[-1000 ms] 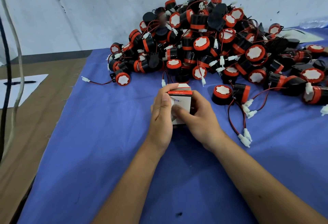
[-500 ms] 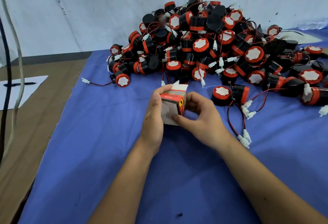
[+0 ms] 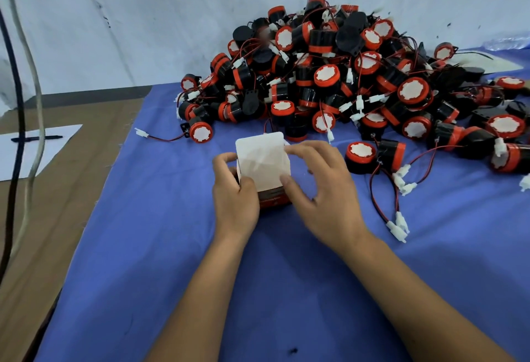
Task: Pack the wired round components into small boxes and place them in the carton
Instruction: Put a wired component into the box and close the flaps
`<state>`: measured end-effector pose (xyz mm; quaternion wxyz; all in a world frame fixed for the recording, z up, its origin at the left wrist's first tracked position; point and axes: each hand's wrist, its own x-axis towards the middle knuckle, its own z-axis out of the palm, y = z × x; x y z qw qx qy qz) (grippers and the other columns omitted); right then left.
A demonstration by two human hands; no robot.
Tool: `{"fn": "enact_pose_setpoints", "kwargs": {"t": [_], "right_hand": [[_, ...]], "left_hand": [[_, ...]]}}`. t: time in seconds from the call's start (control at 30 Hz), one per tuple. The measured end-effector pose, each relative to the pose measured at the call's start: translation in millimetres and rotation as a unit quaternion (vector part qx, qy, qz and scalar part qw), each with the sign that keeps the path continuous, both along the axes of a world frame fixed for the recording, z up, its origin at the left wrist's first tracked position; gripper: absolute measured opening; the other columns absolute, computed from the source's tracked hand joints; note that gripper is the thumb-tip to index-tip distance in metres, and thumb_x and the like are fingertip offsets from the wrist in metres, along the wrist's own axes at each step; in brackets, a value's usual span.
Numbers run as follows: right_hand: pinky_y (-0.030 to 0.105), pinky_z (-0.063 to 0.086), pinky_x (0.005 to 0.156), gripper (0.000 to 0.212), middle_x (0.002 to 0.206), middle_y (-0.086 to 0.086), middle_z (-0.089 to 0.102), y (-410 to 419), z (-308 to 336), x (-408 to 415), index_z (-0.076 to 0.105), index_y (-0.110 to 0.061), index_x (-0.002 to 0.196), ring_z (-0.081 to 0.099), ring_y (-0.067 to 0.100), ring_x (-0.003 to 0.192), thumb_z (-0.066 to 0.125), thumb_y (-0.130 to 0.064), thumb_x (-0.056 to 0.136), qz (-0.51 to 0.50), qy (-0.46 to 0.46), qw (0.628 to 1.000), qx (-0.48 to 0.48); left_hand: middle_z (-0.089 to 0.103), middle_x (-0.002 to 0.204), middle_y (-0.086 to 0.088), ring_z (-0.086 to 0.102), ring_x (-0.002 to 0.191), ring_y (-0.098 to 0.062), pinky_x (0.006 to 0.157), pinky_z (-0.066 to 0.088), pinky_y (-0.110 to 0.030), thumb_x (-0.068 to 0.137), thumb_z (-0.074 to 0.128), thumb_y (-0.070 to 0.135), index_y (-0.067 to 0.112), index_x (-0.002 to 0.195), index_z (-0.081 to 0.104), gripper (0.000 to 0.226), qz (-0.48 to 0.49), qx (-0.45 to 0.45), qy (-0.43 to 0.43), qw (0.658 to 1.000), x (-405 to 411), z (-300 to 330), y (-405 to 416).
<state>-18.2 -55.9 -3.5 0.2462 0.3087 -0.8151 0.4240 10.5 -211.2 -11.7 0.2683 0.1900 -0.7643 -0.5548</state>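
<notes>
A small white and red box (image 3: 263, 166) stands on the blue cloth (image 3: 160, 247) in front of me, its white flap up and facing me. My left hand (image 3: 233, 192) grips its left side, thumb on the front. My right hand (image 3: 318, 186) holds its right side, fingers at the flap's upper corner and thumb on the front. Behind it rises a big heap of black and red round components (image 3: 344, 74) with red-black wires and white plugs. One component (image 3: 372, 155) lies loose just right of my right hand. No carton is in view.
A loose component (image 3: 200, 131) with a trailing wire lies at the heap's left edge. Brown cardboard (image 3: 57, 189) covers the surface on the left, with a white sheet and pen (image 3: 34, 139). Two cables (image 3: 20, 103) hang at the far left. A white wall stands behind.
The box has been turned in both hands, from red top edge showing to the white flap raised toward me. My right hand's fingers moved up to the flap's corner.
</notes>
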Motion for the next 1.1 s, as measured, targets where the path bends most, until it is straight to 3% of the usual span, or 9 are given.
{"fn": "enact_pose_setpoints", "kwargs": {"t": [0.3,0.4,0.5,0.57,0.67,0.83,0.93,1.03,1.1], "right_hand": [[0.029,0.043,0.071,0.049,0.074,-0.013,0.062,-14,2,-32,0.075,-0.020,0.085,0.057,0.009,0.079,0.039,-0.045,0.107,-0.085,-0.086,0.980,-0.156],[0.045,0.047,0.094,0.032,0.113,0.006,0.064,-38,15,-75,0.066,-0.016,0.123,0.051,0.025,0.112,0.056,-0.036,0.100,-0.126,-0.077,0.988,0.051],[0.055,0.038,0.111,0.075,0.164,0.016,0.018,-59,40,-123,0.029,-0.032,0.159,0.012,0.041,0.150,0.065,-0.022,0.094,-0.128,-0.065,0.935,0.325],[0.058,0.034,0.115,0.081,0.169,0.014,0.004,-67,54,-141,0.025,-0.034,0.160,0.004,0.042,0.153,0.064,-0.011,0.093,-0.084,-0.070,0.895,0.433],[0.053,0.047,0.104,0.058,0.147,0.015,0.034,-70,61,-144,0.053,-0.029,0.146,0.031,0.042,0.133,0.061,-0.005,0.094,-0.051,-0.062,0.874,0.479],[0.044,0.050,0.091,0.064,0.119,0.012,0.055,-35,58,-101,0.055,-0.012,0.129,0.053,0.034,0.113,0.085,-0.039,0.080,-0.054,-0.120,0.930,0.344],[0.037,0.046,0.077,0.052,0.093,0.005,0.058,-5,48,-60,0.056,-0.012,0.095,0.053,0.025,0.089,0.076,-0.059,0.083,-0.065,-0.115,0.977,0.167],[0.034,0.050,0.065,0.046,0.088,-0.002,0.063,0,54,-14,0.049,-0.010,0.102,0.062,0.020,0.076,0.067,-0.051,0.092,0.043,-0.132,0.986,-0.092],[0.025,0.051,0.060,0.045,0.091,-0.011,0.065,-10,63,6,0.047,-0.012,0.109,0.066,0.013,0.072,0.069,-0.047,0.091,0.110,-0.110,0.979,-0.133]], "left_hand": [[0.064,0.094,0.006,0.061,0.089,-0.015,0.066,0.048,-0.029,0.093,0.040,-0.005,0.015,0.103,0.053,0.026,0.047,-0.070,0.008,0.996,-4,-3,0],[0.066,0.100,0.001,0.061,0.091,-0.020,0.068,0.051,-0.036,0.093,0.040,-0.005,0.016,0.105,0.052,0.026,0.056,-0.077,0.008,0.995,-3,-2,2],[0.066,0.101,0.001,0.061,0.092,-0.023,0.073,0.053,-0.045,0.093,0.041,-0.005,0.013,0.106,0.053,0.026,0.071,-0.069,0.005,0.995,-3,-1,-1],[0.067,0.099,0.003,0.062,0.091,-0.020,0.071,0.054,-0.040,0.092,0.041,-0.005,0.014,0.105,0.054,0.026,0.073,-0.055,0.004,0.996,-4,0,-2],[0.065,0.095,0.009,0.060,0.087,-0.012,0.061,0.046,-0.019,0.091,0.041,-0.005,0.018,0.101,0.053,0.028,0.091,-0.050,0.004,0.995,-4,-1,-7],[0.058,0.090,0.011,0.056,0.089,-0.024,0.073,0.048,-0.041,0.090,0.041,-0.004,0.013,0.104,0.051,0.024,0.154,-0.031,0.003,0.988,-4,0,-13],[0.057,0.089,0.015,0.056,0.088,-0.021,0.069,0.047,-0.037,0.090,0.041,-0.003,0.015,0.103,0.050,0.024,0.146,-0.013,0.002,0.989,-4,-1,-13],[0.062,0.090,0.010,0.058,0.085,-0.016,0.061,0.045,-0.020,0.090,0.040,-0.004,0.015,0.101,0.053,0.026,0.088,-0.009,0.009,0.996,-2,-1,-9],[0.066,0.093,0.007,0.061,0.087,-0.019,0.064,0.048,-0.017,0.093,0.043,-0.002,0.014,0.102,0.057,0.024,0.036,-0.025,0.013,0.999,-3,0,-6]]}}
